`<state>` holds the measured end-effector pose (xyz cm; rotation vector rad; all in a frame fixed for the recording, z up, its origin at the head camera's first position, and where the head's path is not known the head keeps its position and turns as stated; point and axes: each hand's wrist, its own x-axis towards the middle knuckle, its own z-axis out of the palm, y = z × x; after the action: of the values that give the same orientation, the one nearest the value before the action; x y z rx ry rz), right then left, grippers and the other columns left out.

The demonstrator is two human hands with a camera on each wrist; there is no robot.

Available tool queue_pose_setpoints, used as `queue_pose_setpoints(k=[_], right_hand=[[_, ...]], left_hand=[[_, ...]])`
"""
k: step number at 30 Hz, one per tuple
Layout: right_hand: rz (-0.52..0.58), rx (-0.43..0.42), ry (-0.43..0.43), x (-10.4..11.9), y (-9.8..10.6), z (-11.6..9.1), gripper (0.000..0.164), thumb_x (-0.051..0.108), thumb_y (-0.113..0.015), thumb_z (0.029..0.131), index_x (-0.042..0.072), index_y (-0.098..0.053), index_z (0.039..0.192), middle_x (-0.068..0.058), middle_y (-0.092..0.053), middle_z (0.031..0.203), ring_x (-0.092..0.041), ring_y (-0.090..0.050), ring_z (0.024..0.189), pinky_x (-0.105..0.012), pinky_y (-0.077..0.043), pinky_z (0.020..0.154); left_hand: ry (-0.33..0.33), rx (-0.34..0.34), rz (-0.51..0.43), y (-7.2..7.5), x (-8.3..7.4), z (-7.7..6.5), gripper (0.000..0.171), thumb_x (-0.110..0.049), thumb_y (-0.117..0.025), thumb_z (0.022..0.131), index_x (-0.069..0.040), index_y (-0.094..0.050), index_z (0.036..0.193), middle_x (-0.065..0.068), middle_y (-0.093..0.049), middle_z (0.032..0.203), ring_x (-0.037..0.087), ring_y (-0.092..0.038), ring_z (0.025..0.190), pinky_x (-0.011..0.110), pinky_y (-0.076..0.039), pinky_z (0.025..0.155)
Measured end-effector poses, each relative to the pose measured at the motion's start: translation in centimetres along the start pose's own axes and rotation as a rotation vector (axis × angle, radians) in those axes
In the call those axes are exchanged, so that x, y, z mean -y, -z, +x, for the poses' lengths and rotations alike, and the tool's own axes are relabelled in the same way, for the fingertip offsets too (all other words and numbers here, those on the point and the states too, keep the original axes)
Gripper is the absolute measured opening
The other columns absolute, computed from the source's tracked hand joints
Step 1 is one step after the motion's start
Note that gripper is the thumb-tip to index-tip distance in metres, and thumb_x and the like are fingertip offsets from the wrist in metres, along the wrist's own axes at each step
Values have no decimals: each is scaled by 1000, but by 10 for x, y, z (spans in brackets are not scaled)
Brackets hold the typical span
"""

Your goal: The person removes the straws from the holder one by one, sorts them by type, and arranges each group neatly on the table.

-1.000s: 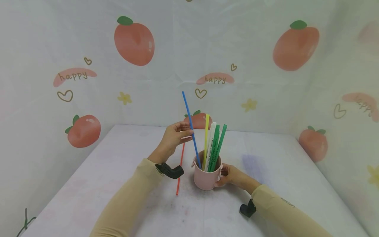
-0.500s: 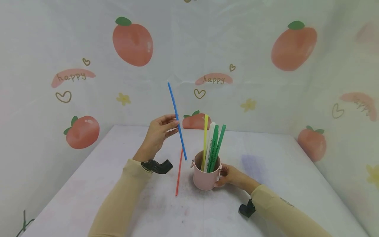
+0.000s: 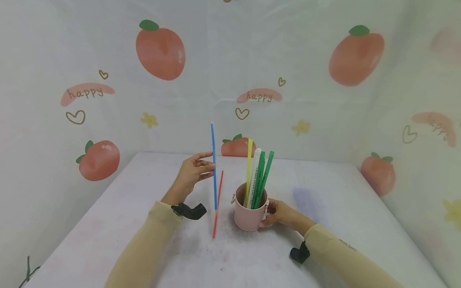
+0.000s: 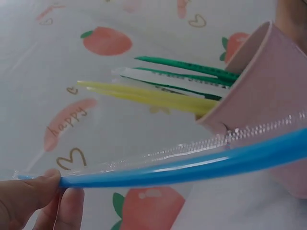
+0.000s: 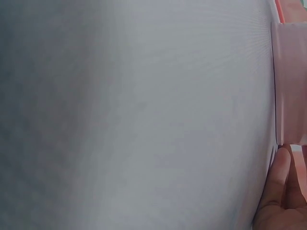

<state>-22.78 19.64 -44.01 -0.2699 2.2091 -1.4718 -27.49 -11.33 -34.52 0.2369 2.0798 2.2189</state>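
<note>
My left hand pinches a blue drinking straw in a clear wrapper between thumb and fingers, holding it nearly upright. In the left wrist view the straw runs across the frame, its wrapper edge showing. To its right stands a small pink bucket with side handles. My right hand grips the bucket's right side near the handle. Several straws lean in the bucket: a yellow straw, a white-wrapped straw and green straws. Only the bucket's wall and fingers show in the right wrist view.
A red straw lies on the white table left of the bucket, partly behind the blue straw. A printed cloth with peaches and "happy" lettering hangs behind and at both sides.
The left hand has drawn the blue straw up and left out of the bucket, then lowered and straightened it beside the red straw. The right hand stays on the bucket.
</note>
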Motion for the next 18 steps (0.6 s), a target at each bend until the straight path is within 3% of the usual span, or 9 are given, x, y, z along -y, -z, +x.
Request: queue_pose_setpoints(k=[5,11,18], right_hand=[[-2,-11,-17,0,-1,1,73,8,-84,73,0,-49,136,-13,-58,128,-24,-51,112,-45,-41,104],[10,-20,-29,2,-1,0,75,6,-84,73,1,-48,138,-15,-54,133,-26,-48,119,-49,-36,109],[-26,-58,-54,4,-3,0,77,6,-86,71,1,-49,138,-14,-58,129,-25,-51,116,-47,-39,106]], left_hand=[[39,-5,54,6,17,1,50,1,-66,89,-4,-52,137,-1,-68,86,11,-67,80,29,-59,78],[82,-2,109,12,34,1,50,1,-67,88,-3,-52,136,1,-70,86,12,-67,80,29,-59,77],[145,-8,180,15,56,2,50,5,-67,86,1,-53,134,15,-70,93,11,-66,75,28,-60,72]])
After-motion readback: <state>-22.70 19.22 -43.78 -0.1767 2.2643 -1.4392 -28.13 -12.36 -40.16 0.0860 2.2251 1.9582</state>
